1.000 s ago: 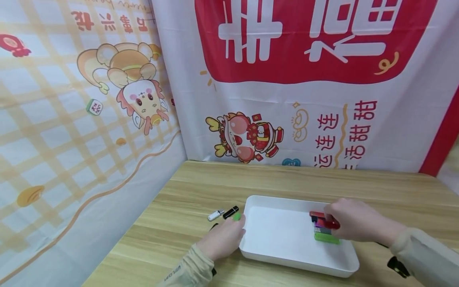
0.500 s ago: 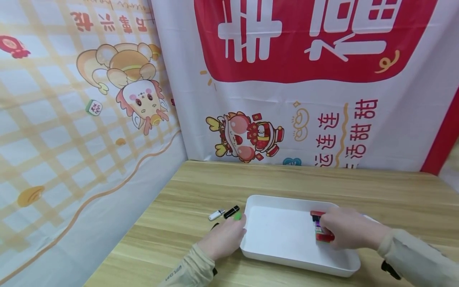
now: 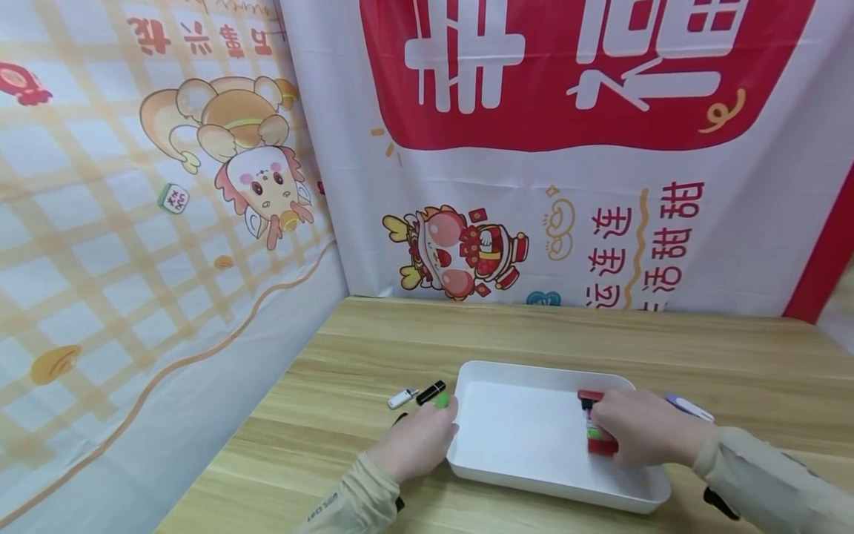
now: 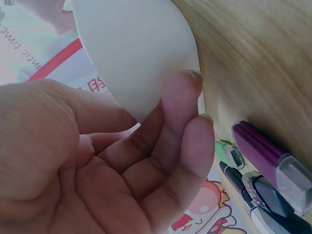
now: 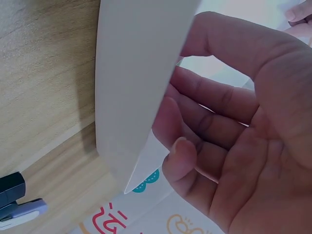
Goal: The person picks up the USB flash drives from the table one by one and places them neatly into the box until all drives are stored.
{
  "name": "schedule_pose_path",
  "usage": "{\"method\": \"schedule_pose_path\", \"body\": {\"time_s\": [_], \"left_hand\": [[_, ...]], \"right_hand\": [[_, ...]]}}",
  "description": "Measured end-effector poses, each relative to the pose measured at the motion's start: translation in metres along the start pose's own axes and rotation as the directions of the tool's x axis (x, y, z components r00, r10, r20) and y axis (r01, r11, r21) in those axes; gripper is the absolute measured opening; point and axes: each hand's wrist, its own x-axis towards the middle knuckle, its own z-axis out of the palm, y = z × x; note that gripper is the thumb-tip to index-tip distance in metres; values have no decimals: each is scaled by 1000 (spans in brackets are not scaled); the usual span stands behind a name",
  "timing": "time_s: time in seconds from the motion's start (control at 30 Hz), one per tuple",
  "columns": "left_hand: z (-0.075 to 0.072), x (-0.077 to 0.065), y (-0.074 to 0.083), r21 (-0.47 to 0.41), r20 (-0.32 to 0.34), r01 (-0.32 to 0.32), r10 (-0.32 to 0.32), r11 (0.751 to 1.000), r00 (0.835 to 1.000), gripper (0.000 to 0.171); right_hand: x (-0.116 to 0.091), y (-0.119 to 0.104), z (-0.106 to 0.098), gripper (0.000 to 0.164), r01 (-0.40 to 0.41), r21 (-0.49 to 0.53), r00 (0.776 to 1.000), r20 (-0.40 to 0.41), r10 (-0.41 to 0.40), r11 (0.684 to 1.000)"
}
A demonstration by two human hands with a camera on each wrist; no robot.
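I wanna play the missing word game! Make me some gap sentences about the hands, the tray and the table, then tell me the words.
1. The left hand holds the edge of a tray that is coloured ____.
2. In the head view, the lowest thing peeping out under the right hand is ____.
3. Right beside the white stick in that view lies a ____ one.
4. The table top looks like ____.

Missing words: white; red; black; wood.
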Motion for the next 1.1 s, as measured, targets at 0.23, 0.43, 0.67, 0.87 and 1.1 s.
{"method": "schedule_pose_path", "body": {"time_s": [0.23, 0.43, 0.67, 0.87, 1.1], "left_hand": [[0, 1, 0, -6, 8, 5, -5, 1000, 1000, 45], [1, 1, -1, -13, 21, 12, -12, 1000, 1000, 45], [0, 0, 0, -21, 21, 19, -19, 1000, 1000, 46], [-3, -2, 2, -24, 24, 22, -21, 999, 999, 46], [-2, -2, 1, -39, 28, 23, -22, 999, 999, 46]], "right_hand": [[-1, 0, -1, 37, -2, -8, 1000, -3, 2, 1000], [-3, 1, -1, 38, 25, -13, 999, -21, -25, 1000], [-4, 2, 1, 38, 13, -6, 1000, -20, -13, 1000], [-4, 3, 0, 39, 55, 37, 997, -50, -53, 998], [-10, -6, -7, 32, -14, 94, 996, -87, 22, 996]]}}
